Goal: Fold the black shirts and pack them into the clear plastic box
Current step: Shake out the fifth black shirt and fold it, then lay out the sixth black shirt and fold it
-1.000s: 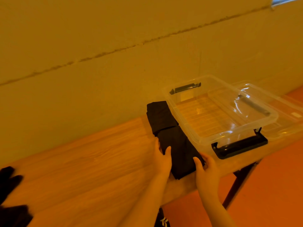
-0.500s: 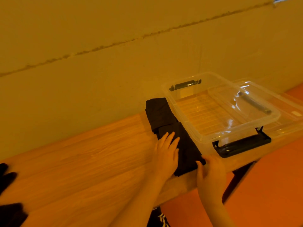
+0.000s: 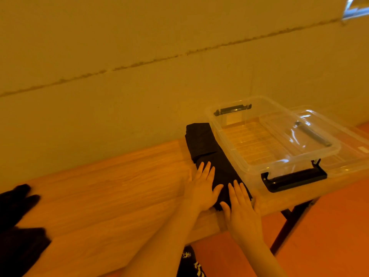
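A folded black shirt (image 3: pixel 205 142) lies as a long narrow strip on the wooden table (image 3: pixel 111 188), right against the left wall of the clear plastic box (image 3: pixel 219 124). My left hand (image 3: pixel 201 186) lies flat with straight fingers on the strip's left side. My right hand (image 3: pixel 241 210) presses flat on its near end, by the table's front edge. The box stands open and holds no clothes; black handles sit at its far and near ends.
More black clothing (image 3: pixel 18 222) is heaped at the table's left end. The clear lid (image 3: pixel 351 140) lies under or beside the box at the right. A wall runs close behind the table. A dark table leg (image 3: pixel 287 228) and orange floor (image 3: pixel 329 232) show at right.
My right hand has moved from the near edge of the shirt up onto it and lies flat. My left hand stays flat on the strip.
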